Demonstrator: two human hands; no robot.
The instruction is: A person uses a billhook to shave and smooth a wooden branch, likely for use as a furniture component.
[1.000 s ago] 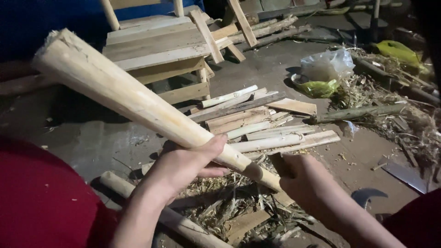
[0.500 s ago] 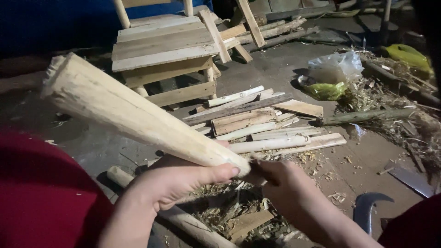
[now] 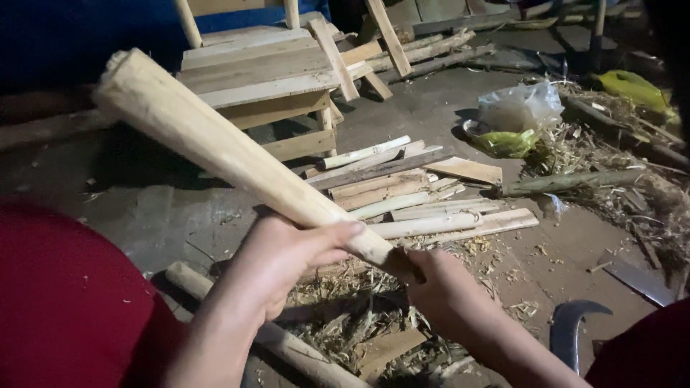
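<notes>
Gripping a pale, peeled wooden pole (image 3: pixel 237 162), tilted upward: left hand (image 3: pixel 284 262) wrapped, right hand (image 3: pixel 445 294) clenched.

We see no labels, signs or screens. The only packaging is a crumpled clear plastic bag (image 3: pixel 519 106) on the ground at upper right, with a yellow-green bag (image 3: pixel 506 142) touching its lower edge, and another yellow wrapper (image 3: pixel 634 88) farther right.
</notes>
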